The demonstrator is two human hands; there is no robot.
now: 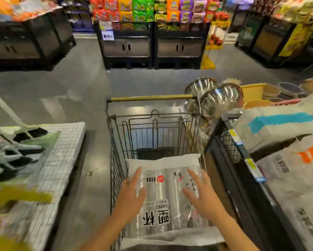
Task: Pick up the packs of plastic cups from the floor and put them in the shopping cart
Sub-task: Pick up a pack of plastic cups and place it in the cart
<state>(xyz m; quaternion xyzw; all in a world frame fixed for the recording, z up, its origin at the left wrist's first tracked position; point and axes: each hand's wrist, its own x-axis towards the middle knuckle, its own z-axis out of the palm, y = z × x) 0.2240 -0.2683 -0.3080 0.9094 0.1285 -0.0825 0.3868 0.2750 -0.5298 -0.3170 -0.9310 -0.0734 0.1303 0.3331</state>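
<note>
A clear pack of plastic cups (pixel 164 200) with black and red print lies flat in the near end of the wire shopping cart (pixel 115 142). My left hand (pixel 131 192) rests flat on the pack's left side with its fingers spread. My right hand (pixel 202 194) lies flat on the pack's right side, fingers spread too. Neither hand grips the pack. The far part of the cart's basket shows only its dark bottom.
A black shelf (pixel 230 160) with more white packs (pixel 288 178) stands close on the right. Steel bowls (pixel 219 98) hang beside the cart's far right corner. A low display with a checked cover (pixel 61 160) is on the left. Snack stands (pixel 152 42) line the aisle ahead.
</note>
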